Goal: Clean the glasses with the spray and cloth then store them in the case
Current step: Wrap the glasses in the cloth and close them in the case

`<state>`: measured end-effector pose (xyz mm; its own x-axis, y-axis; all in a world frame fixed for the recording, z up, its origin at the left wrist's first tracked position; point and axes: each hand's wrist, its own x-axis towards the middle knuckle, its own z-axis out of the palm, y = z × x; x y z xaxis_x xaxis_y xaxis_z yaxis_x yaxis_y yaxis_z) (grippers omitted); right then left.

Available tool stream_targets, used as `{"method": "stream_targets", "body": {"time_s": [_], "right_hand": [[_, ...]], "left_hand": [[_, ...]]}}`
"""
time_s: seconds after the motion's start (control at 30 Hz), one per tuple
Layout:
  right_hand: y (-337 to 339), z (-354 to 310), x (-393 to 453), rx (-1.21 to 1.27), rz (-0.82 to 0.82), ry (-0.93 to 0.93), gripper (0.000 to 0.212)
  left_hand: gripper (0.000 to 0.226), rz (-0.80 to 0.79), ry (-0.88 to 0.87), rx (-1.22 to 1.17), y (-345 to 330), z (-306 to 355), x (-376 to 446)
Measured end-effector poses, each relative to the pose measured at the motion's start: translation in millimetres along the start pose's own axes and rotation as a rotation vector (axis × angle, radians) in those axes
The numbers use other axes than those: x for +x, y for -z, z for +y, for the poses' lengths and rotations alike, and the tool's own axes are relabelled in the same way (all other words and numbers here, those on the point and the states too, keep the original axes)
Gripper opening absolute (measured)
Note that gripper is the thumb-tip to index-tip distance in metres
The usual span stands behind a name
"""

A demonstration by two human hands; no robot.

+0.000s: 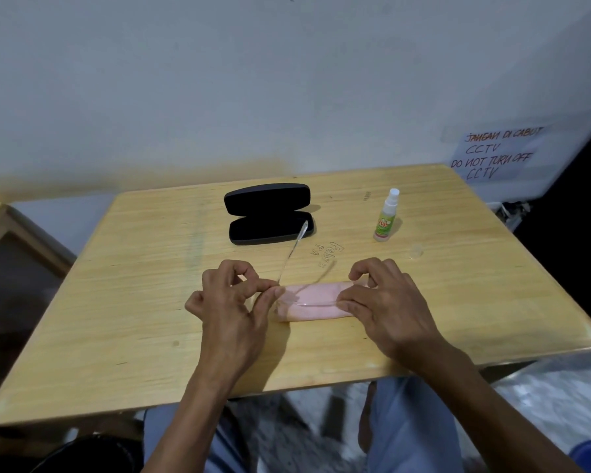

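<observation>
Clear-framed glasses (292, 254) rest over a folded pink cloth (313, 302) near the middle of the wooden table (116, 319); one temple arm reaches back onto the case. My left hand (229, 302) pinches the left end of the glasses' front at the cloth's left edge. The cloth's right end and the frame there are under the fingers of my right hand (382, 302). A black glasses case (268, 213) lies open behind them. Farther right stands a small spray bottle (386, 216) with a white nozzle and green label, upright.
A clear round cap (416, 251) lies on the table right of the bottle. A white wall runs behind the table, with a handwritten CCTV notice (492, 155) at the right. Another wooden table (0, 227) stands at the left. My knees are below the near edge.
</observation>
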<state>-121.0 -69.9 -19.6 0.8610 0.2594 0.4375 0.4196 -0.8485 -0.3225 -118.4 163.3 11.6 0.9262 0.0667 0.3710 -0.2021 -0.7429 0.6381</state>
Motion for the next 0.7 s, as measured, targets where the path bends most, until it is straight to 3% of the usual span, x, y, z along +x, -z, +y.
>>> {"method": "stream_targets", "body": {"time_s": [0.17, 0.37, 0.57, 0.7], "right_hand": [[-4.5, 4.7, -7.4, 0.285, 0.092, -0.168, 0.012], [6.0, 10.7, -20.5, 0.372, 0.251, -0.354, 0.027], [10.2, 24.1, -17.0, 0.248, 0.042, -0.217, 0.051], [15.6, 34.7, -9.6, 0.128, -0.098, -0.172, 0.053]], "left_hand": [[0.001, -0.082, -0.146, 0.154, -4.7, 5.6, 3.9], [0.001, -0.21, -0.215, 0.266, -20.5, 10.2, 3.8], [0.014, -0.232, -0.207, 0.225, -19.9, 4.1, 3.7], [0.028, -0.303, -0.192, 0.294, -10.9, -5.0, 9.0]]}}
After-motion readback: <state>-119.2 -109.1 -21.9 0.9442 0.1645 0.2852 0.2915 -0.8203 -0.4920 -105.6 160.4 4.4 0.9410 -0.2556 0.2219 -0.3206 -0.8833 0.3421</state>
